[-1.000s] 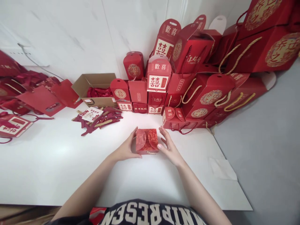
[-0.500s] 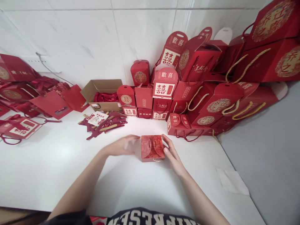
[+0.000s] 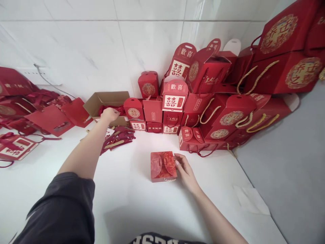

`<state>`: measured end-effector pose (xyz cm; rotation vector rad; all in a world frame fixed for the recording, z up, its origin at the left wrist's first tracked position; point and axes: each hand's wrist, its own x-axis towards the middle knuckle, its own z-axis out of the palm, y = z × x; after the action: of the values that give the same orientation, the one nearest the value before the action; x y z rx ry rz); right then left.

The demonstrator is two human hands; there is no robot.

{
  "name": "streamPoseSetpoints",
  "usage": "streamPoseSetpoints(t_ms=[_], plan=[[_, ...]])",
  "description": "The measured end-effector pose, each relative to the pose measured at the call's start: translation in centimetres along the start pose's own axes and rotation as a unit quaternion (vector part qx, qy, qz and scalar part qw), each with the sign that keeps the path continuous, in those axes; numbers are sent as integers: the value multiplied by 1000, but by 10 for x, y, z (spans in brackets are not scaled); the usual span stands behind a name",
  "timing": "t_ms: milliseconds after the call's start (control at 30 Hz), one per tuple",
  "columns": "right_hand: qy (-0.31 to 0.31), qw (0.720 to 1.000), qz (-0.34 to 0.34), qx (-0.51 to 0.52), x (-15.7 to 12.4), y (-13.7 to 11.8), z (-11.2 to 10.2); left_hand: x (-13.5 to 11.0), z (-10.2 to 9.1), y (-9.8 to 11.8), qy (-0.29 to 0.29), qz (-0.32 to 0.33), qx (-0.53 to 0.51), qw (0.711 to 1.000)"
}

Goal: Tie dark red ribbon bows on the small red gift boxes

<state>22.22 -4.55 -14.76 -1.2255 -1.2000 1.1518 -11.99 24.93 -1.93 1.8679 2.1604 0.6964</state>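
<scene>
A small red gift box with rounded, interlocking top flaps and a pale cord at its front sits on the white table. My right hand lies against the box's right side, thumb and fingers a little apart, touching it without wrapping round it. Farther off to the left, my left hand reaches into an open cardboard carton. Its fingers are bent together on the dark red ribbon inside; the fingertips are partly hidden.
Stacked red gift boxes with rope handles line the wall and the right side. Loose dark red ribbons lie before the carton. More red boxes and bags are at the left. A white paper sheet lies at the right edge.
My left hand has left the left side of the small gift box and moved forward and left into the carton. My right hand stays beside the box. The view has shifted slightly.
</scene>
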Motion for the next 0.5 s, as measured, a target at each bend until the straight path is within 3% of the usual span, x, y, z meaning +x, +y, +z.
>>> streamPoseSetpoints(t_ms=[100,333,500], plan=[[-3,1000,12,16,1,-1,-1,5,-3,-3,7,-24,27,999],[-3,1000,17,-1,0,-4,1,1,-24,-6,36,-5,14,999],[11,1000,13,-14,0,1,2,-9,-32,-10,-9,-17,-21,1000]])
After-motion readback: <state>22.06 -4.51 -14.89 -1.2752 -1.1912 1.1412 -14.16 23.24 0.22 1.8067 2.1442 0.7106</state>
